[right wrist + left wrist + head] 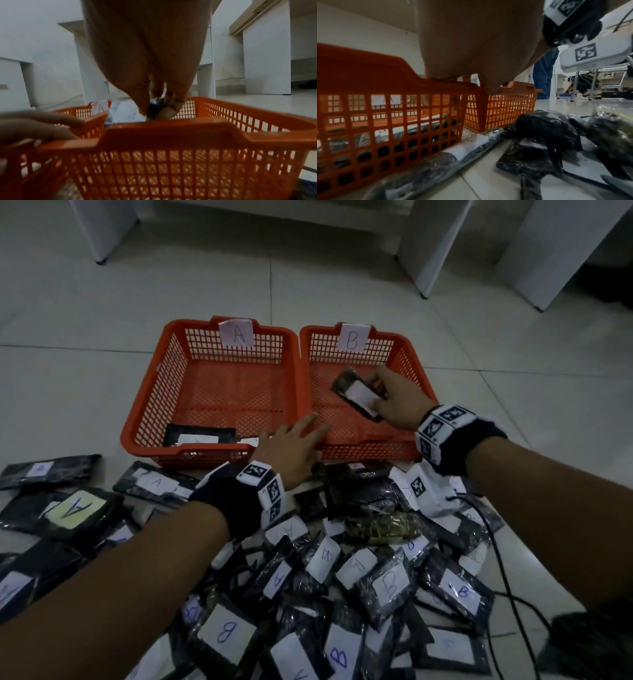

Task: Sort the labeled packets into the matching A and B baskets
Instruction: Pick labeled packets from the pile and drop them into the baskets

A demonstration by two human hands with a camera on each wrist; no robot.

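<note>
Two orange mesh baskets sit side by side on the floor: basket A (144,412) on the left and basket B (416,361) on the right, each with a paper letter tag. My right hand (394,402) is inside basket B and pinches a black packet (356,395) with a white label, held above the basket floor. In the right wrist view the fingers (142,105) grip that packet (126,112). My left hand (294,443) lies flat with straight fingers over the near rims where the baskets meet. One black packet (198,436) lies in basket A.
A heap of black packets (387,583) with A and B labels covers the floor in front of the baskets and to the left. A black cable (503,570) runs at the right. White furniture legs (424,268) stand behind the baskets.
</note>
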